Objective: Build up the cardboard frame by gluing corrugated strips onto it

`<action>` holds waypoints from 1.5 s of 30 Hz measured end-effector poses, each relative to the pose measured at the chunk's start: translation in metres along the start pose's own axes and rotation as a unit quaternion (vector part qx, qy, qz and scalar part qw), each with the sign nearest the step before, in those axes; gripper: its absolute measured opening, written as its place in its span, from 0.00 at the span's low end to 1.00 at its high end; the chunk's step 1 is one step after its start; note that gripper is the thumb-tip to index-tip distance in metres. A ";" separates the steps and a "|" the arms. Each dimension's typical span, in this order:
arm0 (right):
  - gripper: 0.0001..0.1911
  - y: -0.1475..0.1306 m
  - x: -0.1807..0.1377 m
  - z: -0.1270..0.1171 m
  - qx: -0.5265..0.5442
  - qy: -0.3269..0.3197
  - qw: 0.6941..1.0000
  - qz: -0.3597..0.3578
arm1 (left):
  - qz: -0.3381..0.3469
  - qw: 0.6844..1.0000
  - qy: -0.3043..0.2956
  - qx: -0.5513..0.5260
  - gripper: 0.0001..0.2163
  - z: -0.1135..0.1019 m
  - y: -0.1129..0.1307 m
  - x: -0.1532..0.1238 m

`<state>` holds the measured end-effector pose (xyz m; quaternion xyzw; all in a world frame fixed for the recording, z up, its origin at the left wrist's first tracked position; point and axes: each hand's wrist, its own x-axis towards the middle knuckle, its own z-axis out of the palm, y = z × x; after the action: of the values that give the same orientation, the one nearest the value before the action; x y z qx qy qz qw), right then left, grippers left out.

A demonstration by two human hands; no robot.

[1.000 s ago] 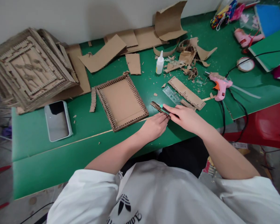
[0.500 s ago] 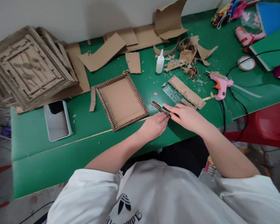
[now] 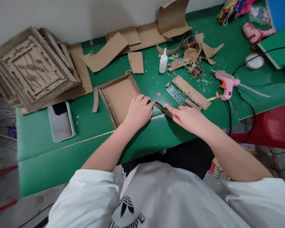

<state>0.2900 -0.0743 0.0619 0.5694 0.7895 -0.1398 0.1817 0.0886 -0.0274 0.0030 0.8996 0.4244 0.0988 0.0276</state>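
Observation:
My right hand (image 3: pixel 186 117) is closed around a utility knife, of which only a bit of teal (image 3: pixel 164 105) shows; the index finger lies stretched along it. Under that hand runs a narrow strip of corrugated cardboard (image 3: pixel 159 107), its far end sticking out to the left. My left hand (image 3: pixel 140 111) lies over the right side of a shallow cardboard tray (image 3: pixel 120 96) with ridged walls. Its fingers are bent but apart, with the tips close to the strip's end; nothing shows in them. The hand hides the tray's front right corner.
A clear plastic ruler (image 3: pixel 175 94) and a cardboard piece (image 3: pixel 192 92) lie beyond my right hand. A glue bottle (image 3: pixel 163 62) stands behind, near torn scraps (image 3: pixel 194 52). To the right rests a corded pink glue gun (image 3: pixel 227 83). Leftward are a phone (image 3: pixel 61 122) and stacked cardboard panels (image 3: pixel 35 71).
My left hand has let go of the cardboard strip and moved left and away from me, onto the tray's right side. My right hand stays at the strip with the knife.

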 end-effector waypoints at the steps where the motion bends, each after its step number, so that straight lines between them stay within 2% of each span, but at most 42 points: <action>1: 0.28 -0.001 0.000 0.000 -0.003 -0.002 1.000 0.000 | 0.007 1.000 -0.013 0.003 0.11 0.001 -0.001 0.002; 8: 0.28 -0.002 0.002 0.001 -0.020 -0.004 1.000 -0.005 | 0.010 1.000 -0.014 0.002 0.11 0.009 0.003 0.003; 45: 0.30 -0.011 -0.022 0.007 -0.026 -0.042 0.998 0.028 | 0.005 0.999 -0.033 0.002 0.13 0.009 0.003 0.006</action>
<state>0.2864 -0.0993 0.0651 0.5797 0.7685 -0.1379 0.2330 0.0964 -0.0246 -0.0043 0.9047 0.4187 0.0686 0.0396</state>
